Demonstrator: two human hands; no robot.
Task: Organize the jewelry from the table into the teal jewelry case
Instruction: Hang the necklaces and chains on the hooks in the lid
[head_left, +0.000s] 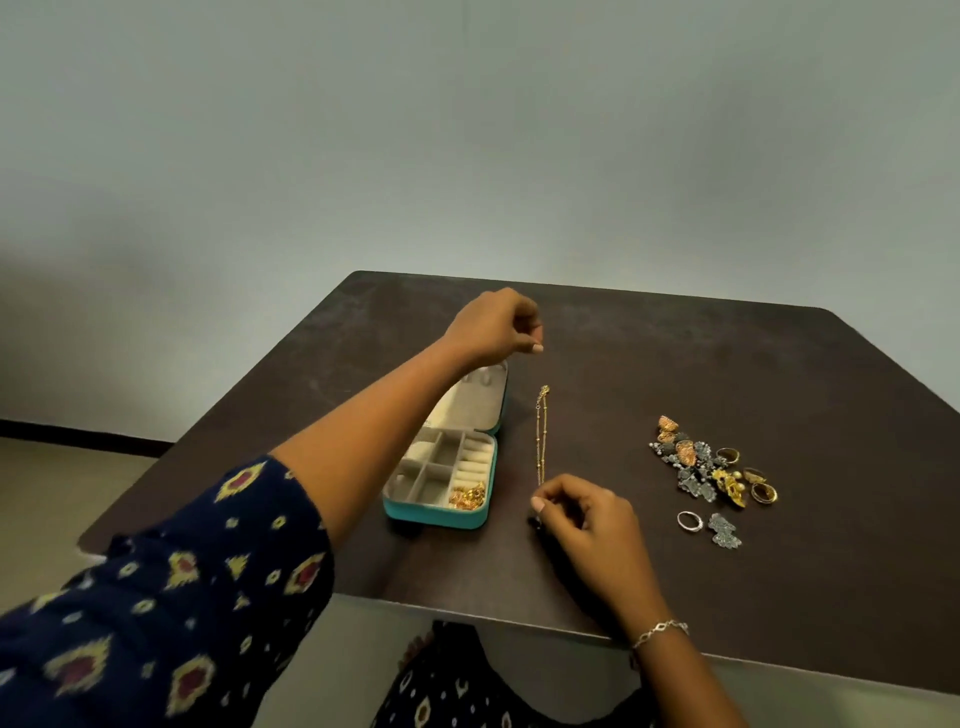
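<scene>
The teal jewelry case (435, 515) lies open on the dark table (675, 364), its cream lid (470, 402) folded back. Gold pieces (467, 496) sit in its near right compartment. A thin gold chain (541, 436) lies stretched out just right of the case. My right hand (587, 519) pinches the chain's near end. My left hand (496, 327) hovers over the lid's far end, just beyond the chain's far end, with fingers curled and thumb tip against them. No chain shows between its fingers.
A pile of loose jewelry (711, 467) lies at the right: gold and silver earrings and several rings. Nearer me, a silver ring (690, 521) and a silver earring (725, 531) lie apart. The table's near edge (519, 616) runs under my right wrist.
</scene>
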